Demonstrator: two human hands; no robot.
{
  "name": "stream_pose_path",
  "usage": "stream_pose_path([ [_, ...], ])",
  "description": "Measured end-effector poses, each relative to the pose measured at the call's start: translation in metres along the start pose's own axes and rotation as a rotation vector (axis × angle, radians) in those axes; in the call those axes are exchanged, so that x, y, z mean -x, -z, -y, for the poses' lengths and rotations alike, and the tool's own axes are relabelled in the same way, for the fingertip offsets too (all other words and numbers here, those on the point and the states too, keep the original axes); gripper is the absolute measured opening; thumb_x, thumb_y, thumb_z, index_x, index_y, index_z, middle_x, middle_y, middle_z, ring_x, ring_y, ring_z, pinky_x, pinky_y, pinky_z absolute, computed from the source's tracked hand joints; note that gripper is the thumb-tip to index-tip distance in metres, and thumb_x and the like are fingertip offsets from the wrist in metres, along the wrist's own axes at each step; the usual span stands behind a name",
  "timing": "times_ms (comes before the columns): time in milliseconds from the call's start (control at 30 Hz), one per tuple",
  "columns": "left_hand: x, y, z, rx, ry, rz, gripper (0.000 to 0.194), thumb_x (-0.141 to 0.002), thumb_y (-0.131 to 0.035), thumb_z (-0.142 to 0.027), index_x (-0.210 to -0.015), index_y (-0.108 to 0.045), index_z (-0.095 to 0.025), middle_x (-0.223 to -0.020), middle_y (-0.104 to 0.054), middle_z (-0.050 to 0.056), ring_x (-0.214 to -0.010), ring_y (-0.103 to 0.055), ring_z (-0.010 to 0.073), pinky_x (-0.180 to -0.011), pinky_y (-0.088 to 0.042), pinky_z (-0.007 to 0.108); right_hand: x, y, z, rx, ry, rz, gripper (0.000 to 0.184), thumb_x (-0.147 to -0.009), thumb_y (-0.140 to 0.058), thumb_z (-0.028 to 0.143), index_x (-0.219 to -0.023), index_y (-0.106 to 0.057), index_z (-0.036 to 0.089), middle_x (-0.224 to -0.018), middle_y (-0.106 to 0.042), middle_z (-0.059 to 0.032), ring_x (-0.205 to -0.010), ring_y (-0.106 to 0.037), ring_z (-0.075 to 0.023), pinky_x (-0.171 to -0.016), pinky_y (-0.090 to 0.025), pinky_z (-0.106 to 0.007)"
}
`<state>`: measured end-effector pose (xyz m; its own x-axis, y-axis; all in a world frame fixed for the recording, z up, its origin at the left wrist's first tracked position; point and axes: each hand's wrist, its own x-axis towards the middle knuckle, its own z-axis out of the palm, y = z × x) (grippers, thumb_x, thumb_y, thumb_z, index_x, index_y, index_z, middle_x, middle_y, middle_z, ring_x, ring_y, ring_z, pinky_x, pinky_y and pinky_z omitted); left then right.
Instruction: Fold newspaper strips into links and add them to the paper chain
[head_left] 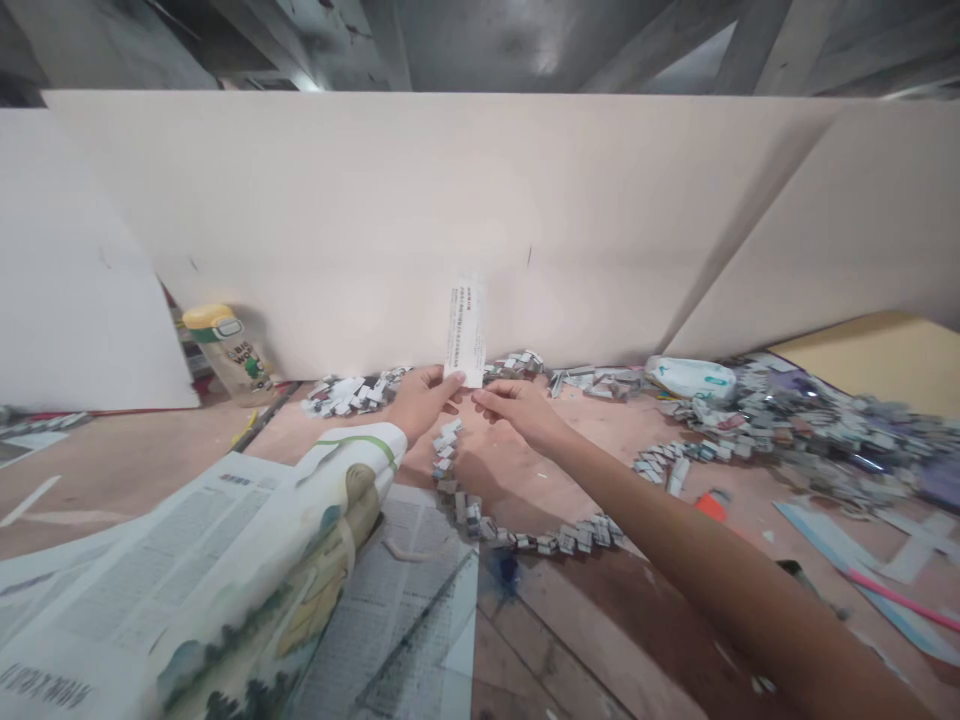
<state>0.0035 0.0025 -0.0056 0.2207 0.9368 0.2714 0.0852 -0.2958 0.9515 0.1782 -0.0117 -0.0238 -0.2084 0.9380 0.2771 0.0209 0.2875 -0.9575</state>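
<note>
A narrow printed paper strip (466, 330) stands upright above the table, its lower end pinched between both hands. My left hand (426, 402) grips the strip's lower left edge with thumb and fingers. At the lower right corner, my right hand (521, 410) closes its thumb and fingertips on the same strip. Below the hands curves a chain of folded paper links (544, 540), running from near my left hand down and across to the right forearm. Part of that chain is hidden behind the forearm.
Newspaper sheets (217, 540) cover the lower left. A yellow-lidded bottle (229, 350) leans by the pale board (360, 220) at the back. On the right lie a heap of folded paper pieces (810, 430), a white-and-teal packet (690, 378) and an orange object (712, 505).
</note>
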Motion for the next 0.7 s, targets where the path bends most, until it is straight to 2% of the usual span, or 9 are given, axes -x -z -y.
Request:
stream_pose_path([
  [133, -0.002, 0.005, -0.001, -0.084, -0.050, -0.002, 0.035, -0.076, -0.064, -0.047, -0.080, -0.065, -0.012, -0.069, -0.065, 0.003, -0.058, -0.058, 0.0123, -0.055, -0.053, 0.026, -0.001, 0.002, -0.002, 0.004, -0.031, 0.054, 0.032, -0.070, -0.074, 0.046, -0.083, -0.069, 0.017, -0.074, -0.064, -0.0017, -0.061, -0.054, -0.0114, -0.058, -0.043, -0.026],
  [233, -0.002, 0.008, -0.003, -0.163, -0.077, 0.041, 0.031, -0.073, -0.066, -0.044, -0.076, -0.065, -0.013, -0.063, -0.064, 0.002, -0.053, -0.057, 0.0116, -0.052, -0.050, 0.024, -0.003, 0.005, -0.003, -0.055, -0.035, 0.059, 0.035, -0.068, -0.076, 0.043, -0.092, -0.068, 0.019, -0.074, -0.062, -0.0004, -0.061, -0.054, -0.0114, -0.056, -0.042, -0.026],
  [333, 0.000, 0.008, -0.007, -0.223, -0.092, 0.092, 0.031, -0.073, -0.067, -0.044, -0.074, -0.067, -0.013, -0.060, -0.063, 0.001, -0.052, -0.058, 0.0121, -0.050, -0.048, 0.022, -0.004, 0.004, -0.004, -0.157, -0.012, 0.003, 0.034, -0.061, -0.081, 0.038, -0.085, -0.069, 0.017, -0.067, -0.061, 0.0008, -0.057, -0.051, -0.0103, -0.053, -0.040, -0.025],
  [467, 0.004, 0.004, -0.012, -0.249, -0.106, 0.074, 0.035, -0.075, -0.065, -0.047, -0.083, -0.068, -0.013, -0.063, -0.064, 0.001, -0.054, -0.059, 0.0123, -0.051, -0.048, 0.022, -0.001, -0.004, -0.003, -0.233, -0.031, -0.040, 0.030, -0.060, -0.081, 0.038, -0.074, -0.065, 0.016, -0.059, -0.059, 0.0013, -0.055, -0.051, -0.0106, -0.051, -0.039, -0.025],
  [600, 0.007, 0.001, -0.015, -0.251, -0.118, 0.050, 0.035, -0.076, -0.064, -0.047, -0.065, -0.062, -0.014, -0.061, -0.062, 0.001, -0.054, -0.059, 0.0113, -0.055, -0.050, 0.022, 0.003, -0.012, 0.000, -0.282, -0.032, -0.055, 0.029, -0.063, -0.079, 0.038, -0.074, -0.066, 0.015, -0.063, -0.060, -0.0002, -0.055, -0.051, -0.0102, -0.052, -0.039, -0.025],
  [700, 0.007, 0.002, -0.016, -0.248, -0.128, 0.049, 0.034, -0.077, -0.063, -0.045, -0.062, -0.060, -0.015, -0.059, -0.061, -0.001, -0.054, -0.058, 0.0105, -0.056, -0.049, 0.021, 0.004, -0.015, 0.000, -0.333, -0.025, -0.042, 0.029, -0.062, -0.079, 0.035, -0.080, -0.068, 0.016, -0.071, -0.062, -0.0009, -0.057, -0.051, -0.0097, -0.053, -0.039, -0.025],
])
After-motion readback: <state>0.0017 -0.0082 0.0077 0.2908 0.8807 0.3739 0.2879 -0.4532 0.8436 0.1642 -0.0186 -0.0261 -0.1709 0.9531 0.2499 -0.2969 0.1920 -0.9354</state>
